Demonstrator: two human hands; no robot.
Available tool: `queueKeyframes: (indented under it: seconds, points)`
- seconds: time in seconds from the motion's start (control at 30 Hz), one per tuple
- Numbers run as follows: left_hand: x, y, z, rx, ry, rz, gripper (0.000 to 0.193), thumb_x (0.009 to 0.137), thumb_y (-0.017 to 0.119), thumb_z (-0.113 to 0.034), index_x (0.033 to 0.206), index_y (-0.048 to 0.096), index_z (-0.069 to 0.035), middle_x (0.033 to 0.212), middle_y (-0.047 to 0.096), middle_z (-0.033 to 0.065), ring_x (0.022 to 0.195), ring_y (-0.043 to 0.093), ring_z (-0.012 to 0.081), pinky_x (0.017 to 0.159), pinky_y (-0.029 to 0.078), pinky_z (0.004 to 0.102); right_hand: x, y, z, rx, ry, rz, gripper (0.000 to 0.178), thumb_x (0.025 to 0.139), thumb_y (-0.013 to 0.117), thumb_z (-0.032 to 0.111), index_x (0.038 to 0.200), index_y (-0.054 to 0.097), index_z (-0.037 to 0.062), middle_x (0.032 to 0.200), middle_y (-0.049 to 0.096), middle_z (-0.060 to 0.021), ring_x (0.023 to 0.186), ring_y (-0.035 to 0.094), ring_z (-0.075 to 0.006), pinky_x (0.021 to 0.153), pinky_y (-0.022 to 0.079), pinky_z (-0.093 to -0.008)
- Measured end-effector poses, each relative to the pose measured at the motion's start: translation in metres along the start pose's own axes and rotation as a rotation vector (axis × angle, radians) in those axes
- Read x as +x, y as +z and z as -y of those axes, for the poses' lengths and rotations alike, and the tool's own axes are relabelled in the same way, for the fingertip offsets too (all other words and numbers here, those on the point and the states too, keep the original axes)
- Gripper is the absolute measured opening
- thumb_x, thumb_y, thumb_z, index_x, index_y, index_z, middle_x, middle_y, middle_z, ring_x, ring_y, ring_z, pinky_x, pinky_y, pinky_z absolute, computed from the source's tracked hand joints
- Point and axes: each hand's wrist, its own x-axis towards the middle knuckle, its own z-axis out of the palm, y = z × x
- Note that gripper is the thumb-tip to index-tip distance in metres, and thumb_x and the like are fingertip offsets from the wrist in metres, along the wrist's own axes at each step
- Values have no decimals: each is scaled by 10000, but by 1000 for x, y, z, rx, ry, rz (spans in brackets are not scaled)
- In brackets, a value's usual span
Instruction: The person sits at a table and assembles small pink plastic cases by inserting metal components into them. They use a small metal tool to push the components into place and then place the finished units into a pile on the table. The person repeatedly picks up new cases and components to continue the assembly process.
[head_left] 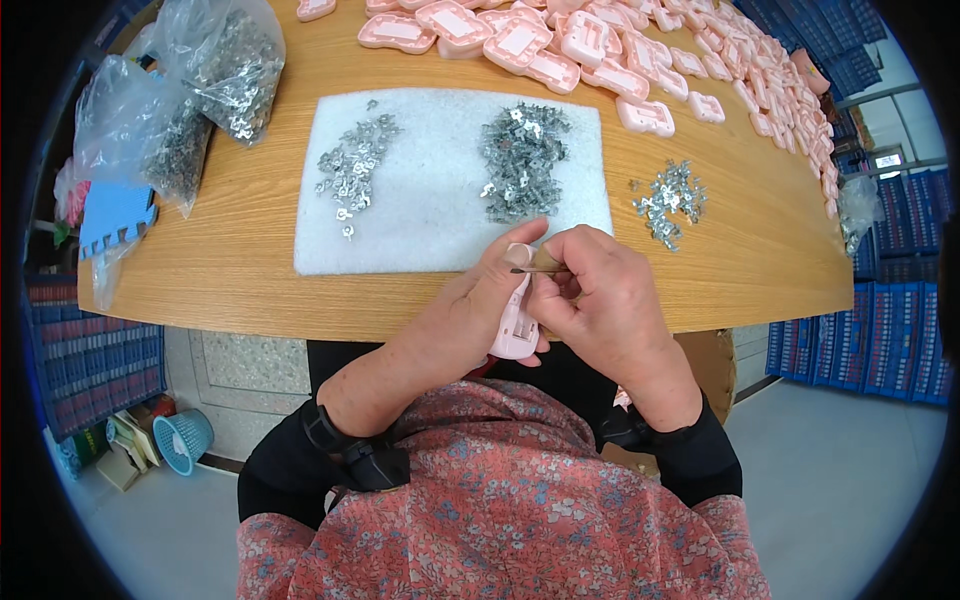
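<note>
The left hand (475,298) grasped a pink plastic shell (517,338) at the near edge of the bench (225,275). The right hand (608,290), fingers curled, pinched a thin tool (524,270) (dark-tipped, mostly hidden by the grip) over the shell's upper end. Metal pieces (523,165) lay heaped on a white mat (430,215) beyond.

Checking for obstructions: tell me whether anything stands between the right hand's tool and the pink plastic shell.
Only the left thumb, lying over the upper end of the pink plastic shell, near the tip of the thin metal tool in the right hand. Nothing else visible intervenes.
</note>
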Motion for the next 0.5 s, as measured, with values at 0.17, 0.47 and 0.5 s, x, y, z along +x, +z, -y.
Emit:
queueKeyframes:
  seconds: [0.17,0.47,0.5]
  points:
    - [2,-4,4,-120,-9,33,582,1079,275,-457,1544,256,-108,1025,641,108,733,685,204,658,591,332,8,-6,6,105,54,56,138,830,700,57,935,620,16,759,603,-105,625,625,-206,575,507,-322]
    - [8,-21,3,-367,-39,118,579,1084,282,-435,1527,241,-65,913,656,148,740,693,257,660,586,356,7,-11,5,163,168,20,121,862,681,42,965,629,4,764,606,-100,639,642,-185,583,510,-308]
    - [7,-21,2,-368,-33,120,576,1084,284,-432,1525,245,-63,914,655,145,739,691,257,662,586,357,6,-10,5,151,157,21,120,861,684,46,960,630,4,766,609,-102,641,644,-191,585,512,-312]
